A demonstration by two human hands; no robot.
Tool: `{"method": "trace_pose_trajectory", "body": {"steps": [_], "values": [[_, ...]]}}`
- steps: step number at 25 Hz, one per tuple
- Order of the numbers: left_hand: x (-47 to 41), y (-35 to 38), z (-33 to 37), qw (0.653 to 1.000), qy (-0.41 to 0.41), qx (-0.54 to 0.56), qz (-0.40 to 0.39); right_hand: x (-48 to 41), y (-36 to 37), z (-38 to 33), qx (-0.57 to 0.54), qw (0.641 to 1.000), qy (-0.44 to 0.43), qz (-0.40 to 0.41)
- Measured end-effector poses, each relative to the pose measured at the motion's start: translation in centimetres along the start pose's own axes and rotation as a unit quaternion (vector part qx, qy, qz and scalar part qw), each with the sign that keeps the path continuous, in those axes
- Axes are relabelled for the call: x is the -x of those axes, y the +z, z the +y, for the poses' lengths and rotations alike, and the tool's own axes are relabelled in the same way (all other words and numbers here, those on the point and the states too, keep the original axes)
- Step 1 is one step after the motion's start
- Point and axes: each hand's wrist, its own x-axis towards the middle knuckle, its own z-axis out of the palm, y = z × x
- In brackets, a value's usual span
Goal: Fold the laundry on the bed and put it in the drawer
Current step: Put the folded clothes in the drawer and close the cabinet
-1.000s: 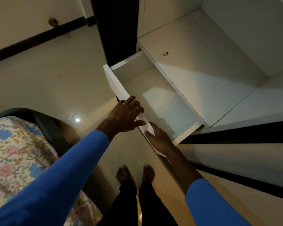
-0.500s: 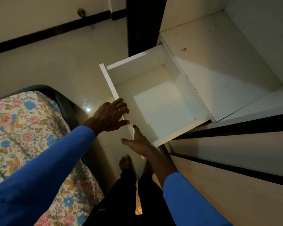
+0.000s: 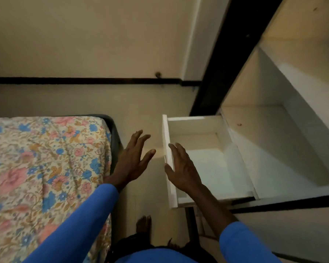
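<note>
Both hands have come off the drawer (image 3: 207,164) front they gripped half a second ago, and the view has swung up to take in more wall (image 3: 84,35) and bed (image 3: 46,158). A white wardrobe (image 3: 311,82) with black trim fills the right side; the bed, under a floral cover (image 3: 27,186) of pink and blue flowers, fills the lower left, with a strip of pale floor (image 3: 141,103) between them. The drawer stands pulled well out from the base of the wardrobe, just under an open shelf (image 3: 264,130), its white bottom showing and its front panel toward the bed. Blue sleeves (image 3: 80,224) cover both forearms. The left hand (image 3: 133,162) hovers over the floor between bed and drawer, apart from both, fingers straight and spread wide, holding nothing. The right hand (image 3: 180,171) lies across the drawer's front panel, fingers straight and fairly close together, thumb by the panel's outer face; blur hides whether it touches the wood. A bare foot (image 3: 143,223) stands on the floor below the hands, and a small round doorstop (image 3: 157,74) sits by the black skirting (image 3: 65,80)
</note>
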Motion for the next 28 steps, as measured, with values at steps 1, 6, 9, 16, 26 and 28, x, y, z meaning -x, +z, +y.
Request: {"method": "trace_pose_trajectory", "body": {"steps": [1, 6, 9, 16, 26, 28], "values": [[1.6, -1.4, 0.0, 0.999, -0.025, 0.011, 0.041, -0.3, 0.1, -0.9, -0.01, 1.0, -0.023, -0.006], [17.0, -7.1, -0.9, 0.953, -0.205, -0.011, 0.224, 1.1, 4.7, -7.2, -0.053, 0.972, -0.18, -0.14], [29.7, -7.7, -1.7, 0.897, -0.336, -0.052, 0.284, 4.0, 10.1, -11.4, -0.031, 0.935, -0.236, -0.264], [53.1, -7.9, -4.3, 0.746, -0.574, -0.022, 0.337, 13.6, 22.9, -21.6, 0.034, 0.828, -0.235, -0.508], [67.2, -12.4, -28.5, 0.505, -0.658, 0.275, 0.487, 16.8, 49.2, -40.9, 0.089, 0.806, -0.278, -0.514], [67.9, -13.6, -34.0, 0.448, -0.634, 0.336, 0.534, 16.8, 54.8, -44.9, 0.141, 0.757, -0.477, -0.424]]}}
